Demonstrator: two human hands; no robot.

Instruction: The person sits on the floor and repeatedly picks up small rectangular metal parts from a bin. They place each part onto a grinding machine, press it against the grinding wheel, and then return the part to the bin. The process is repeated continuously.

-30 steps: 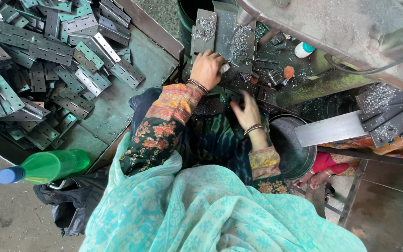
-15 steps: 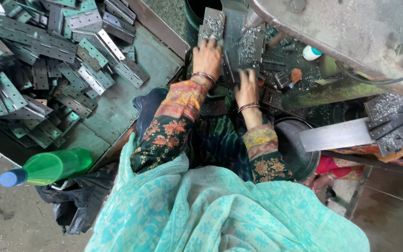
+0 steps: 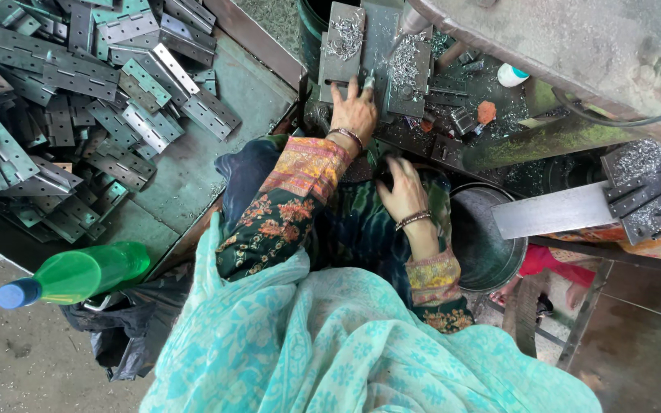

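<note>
Hinges (image 3: 78, 92) lie heaped at far left on a metal tray (image 3: 246, 92), grey and green-tinted, overlapping every way. Below them a green bottle (image 3: 78, 274) with a blue cap rests on its side against a black bag (image 3: 128, 336).

Toward the middle, the left hand (image 3: 353, 111) reaches up to the bench (image 3: 514, 122), palm down, fingers spread and pressing flat on a hinge plate (image 3: 365, 42) that sits among curled metal shavings (image 3: 346, 34) beneath a machine housing (image 3: 575, 46). It pins the plate rather than wrapping around it. The right hand (image 3: 401, 187) hangs lower, near the lap, fingers loosely curled; whether it holds anything I cannot tell, since dark cloth lies under it. Both hands are well apart.

Right of the hands stands a round metal bucket (image 3: 483, 245), and beyond it a flat steel bar (image 3: 556, 210) juts out from more shavings-covered parts. A small orange piece (image 3: 486, 112) and a white cap (image 3: 512, 74) lie on the bench.

To seat the plate well, I judge it best to keep the fingers flat and back from the tool area, hold the plate square against its neighbour, and brush shavings aside so it lies flush. Sharp swarf and plate edges are the likely hazard.
</note>
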